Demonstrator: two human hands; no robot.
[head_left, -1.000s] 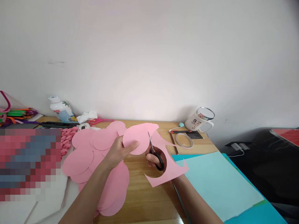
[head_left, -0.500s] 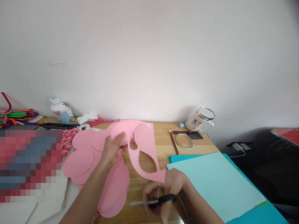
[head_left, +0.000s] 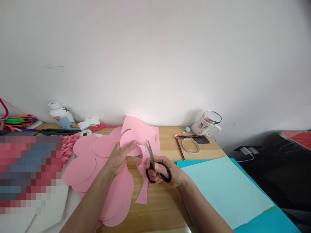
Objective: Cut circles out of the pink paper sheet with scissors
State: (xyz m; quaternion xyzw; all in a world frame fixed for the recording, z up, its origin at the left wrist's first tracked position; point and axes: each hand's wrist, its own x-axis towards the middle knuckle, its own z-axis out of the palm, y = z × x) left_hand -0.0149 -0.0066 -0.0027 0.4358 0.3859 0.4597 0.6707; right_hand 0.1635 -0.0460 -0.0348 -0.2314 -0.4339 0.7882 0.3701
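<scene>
My left hand (head_left: 121, 155) pinches a sheet of pink paper (head_left: 132, 139), thumb on top, at a rounded part of it. Curved cuts run through the sheet, and a narrow strip (head_left: 143, 191) hangs from it toward the table. In my right hand (head_left: 161, 170) are black-handled scissors (head_left: 155, 163), fingers through the loops. Their blades are parted and point up and away at the paper's edge, just right of my left hand. Under and beside my left forearm lie several pink rounded paper cutouts (head_left: 84, 171), overlapping one another.
Light blue sheets (head_left: 225, 191) lie on the right of the wooden table (head_left: 157, 216). Behind them are a white mug (head_left: 204, 124), a coiled cable (head_left: 190, 145) and pencils. A white bottle (head_left: 63, 115), crumpled tissue (head_left: 88, 123) and pink scissors (head_left: 104, 126) are along the wall.
My right hand has let go of the paper strip and moved up and away from me, bringing the scissors to the sheet with blades parted. The strip now hangs lower.
</scene>
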